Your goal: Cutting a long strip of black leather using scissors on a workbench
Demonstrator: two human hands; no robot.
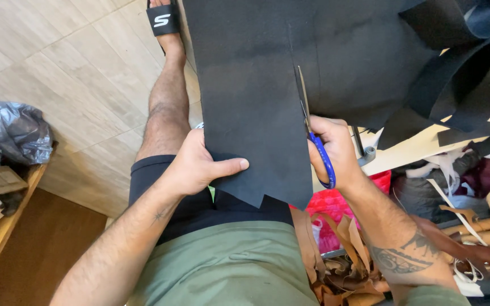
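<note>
Left hand (pixel 194 167) pinches black sheet (pixel 250 102) edge; right hand (pixel 336 150) grips scissors (pixel 313 133) mid-slit

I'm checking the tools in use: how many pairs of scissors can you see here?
1. The blue-handled scissors are in the right hand, blades cutting into the black sheet that the left hand steadies. Others may be hidden among the scraps.

Large black sheet (pixel 256 102), flat and matte, jagged along its near edge, partly slit lengthwise by blue-handled scissors (pixel 313 136), blades pointing away.
</note>
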